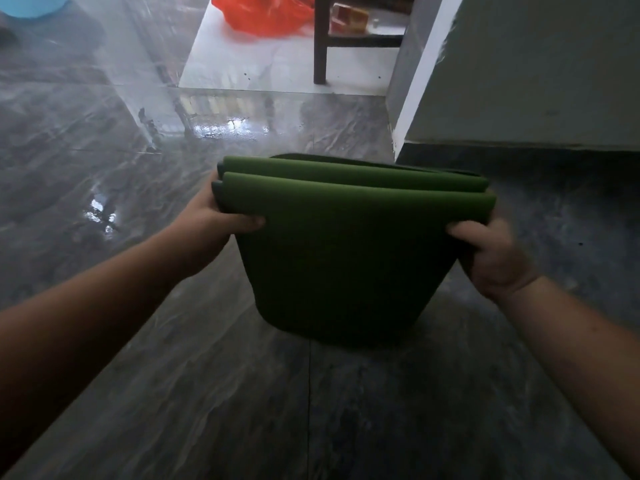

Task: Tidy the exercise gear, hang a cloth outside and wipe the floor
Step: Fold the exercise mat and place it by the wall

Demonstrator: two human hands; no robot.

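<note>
Standing over a big stretch of dark marbled floor (104, 168), glossy with wet-looking glare patches up toward the doorway, and a grey wall corner (519, 81) juts in on my right. Past the threshold there's a paler floor with a dark wooden chair leg (320, 39), an orange plastic bag (263, 12) and a bit of a blue tub (31, 5) off in the top left corner.

Main thing though: the green exercise mat (346, 258), folded over into several layers, held up in front of me at about mid-frame, clear of the floor as far as I can tell. It looks like soft foam, light, floppy rather than stiff. The folds bulge open at the top edge and the bottom hangs in a rounded sag, so I'd guess it wants to spring open if I slack off. Surface looks matte and grippy, not slippery. Best hold is what I've got, the two upper ends, pinching all the layers together.

Both forearms reach out and angle inward. My left hand (214, 216) is clamped on the left end, thumb across the front face, fingers wrapped behind. My right hand (491, 254) grips the right end with the fingers curled over the edge, knuckles toward me. Both are closed tight on the mat.
</note>
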